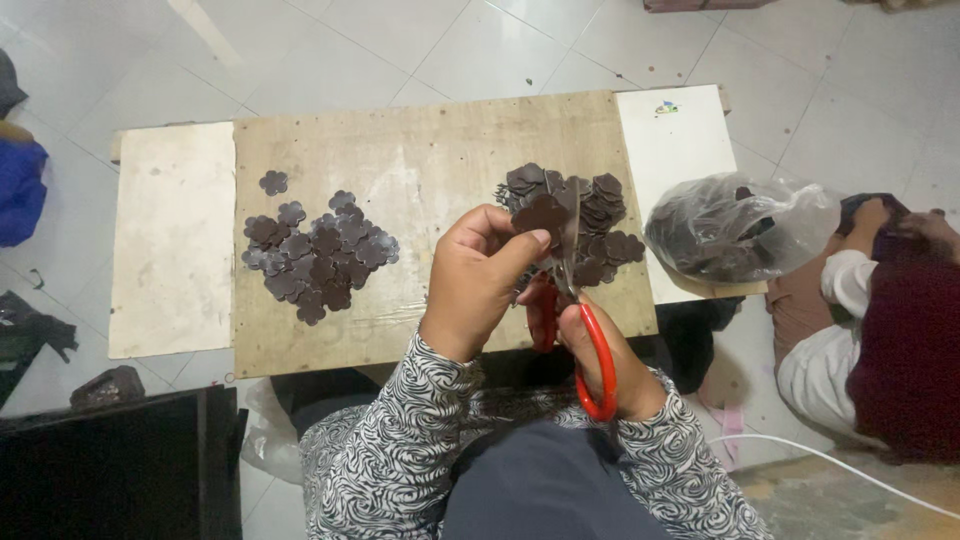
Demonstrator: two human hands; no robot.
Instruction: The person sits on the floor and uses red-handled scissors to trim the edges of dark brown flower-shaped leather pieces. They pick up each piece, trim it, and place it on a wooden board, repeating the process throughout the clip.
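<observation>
Sitting behind a low board (420, 180), the person is mid-cut, by my reading: trimming one brown flower-shaped piece (541, 213) with scissors (585, 330). Starting at the left, a spread of flat pieces (315, 255) lies on the board, with one stray (273, 182) apart above it. Next comes the left hand (475, 280), raised over the board's near edge, wrist bent, thumb and fingers pinched closed on the piece and holding it up before the blades. Just right of it the right hand (600, 355) is curled through the red handles, closed around them; the blades point up at the piece, and I cannot tell how wide they gape. Behind them sits a heap (590, 225) of pieces, then a plastic bag (740, 225) of more. Finishing the cut would call for turning the piece steadily into the blades, I think
</observation>
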